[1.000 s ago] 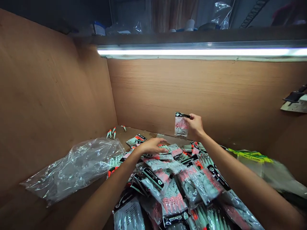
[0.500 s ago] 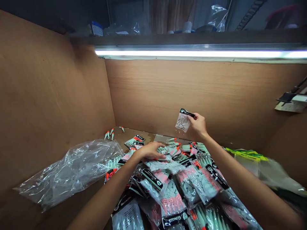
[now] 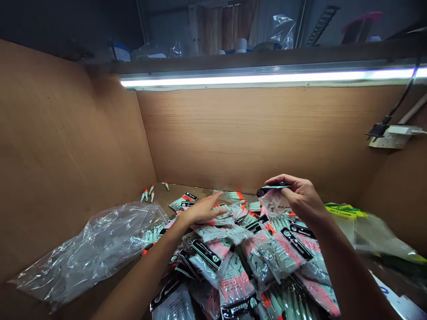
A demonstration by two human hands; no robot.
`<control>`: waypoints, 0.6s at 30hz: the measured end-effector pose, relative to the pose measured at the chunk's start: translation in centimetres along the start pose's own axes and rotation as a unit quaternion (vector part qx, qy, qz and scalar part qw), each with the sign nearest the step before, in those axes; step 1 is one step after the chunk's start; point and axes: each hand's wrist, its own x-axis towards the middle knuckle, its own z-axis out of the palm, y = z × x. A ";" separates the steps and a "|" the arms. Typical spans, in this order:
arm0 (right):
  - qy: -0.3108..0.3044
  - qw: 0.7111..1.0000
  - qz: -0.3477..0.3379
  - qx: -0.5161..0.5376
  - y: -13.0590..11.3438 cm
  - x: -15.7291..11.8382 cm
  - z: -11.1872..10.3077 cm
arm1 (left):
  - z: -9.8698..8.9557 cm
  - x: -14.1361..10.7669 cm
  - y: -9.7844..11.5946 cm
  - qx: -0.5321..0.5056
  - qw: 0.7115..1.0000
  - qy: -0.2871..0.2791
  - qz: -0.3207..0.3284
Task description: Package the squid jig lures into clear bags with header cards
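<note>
My right hand pinches the black header of a small clear plastic packet, whose bag part hangs below the fingers over the pile. My left hand is open, fingers stretched and apart, over loose fishing lures with pale green bodies and orange ends. I cannot tell whether its fingertips touch them. Beneath and in front of both hands lies a heap of filled packets with black headers; pale green and orange lures show through some.
A large crumpled clear plastic bag lies at the left. Several loose lures are in the back left corner. At the right is a clear bag with yellow print. A power socket is on the right, and a tube light runs above.
My right hand has lowered and moved right with the packet, turning its header flatter. My left hand stays over the lures, its fingers more spread. The view has shifted slightly.
</note>
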 end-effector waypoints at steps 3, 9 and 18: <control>0.033 0.999 -0.002 0.026 -0.4 -0.9 -0.6 | -0.5 2.2 -2.3 -0.007 0.998 -0.011 -0.057; 0.011 1.000 -0.017 0.002 -0.1 -1.4 -0.4 | 0.4 5.3 -5.3 -0.060 0.987 -0.093 -0.121; 0.042 0.991 -0.017 -0.126 2.0 0.1 0.7 | 0.2 5.4 -5.9 -0.164 0.975 -0.048 -0.145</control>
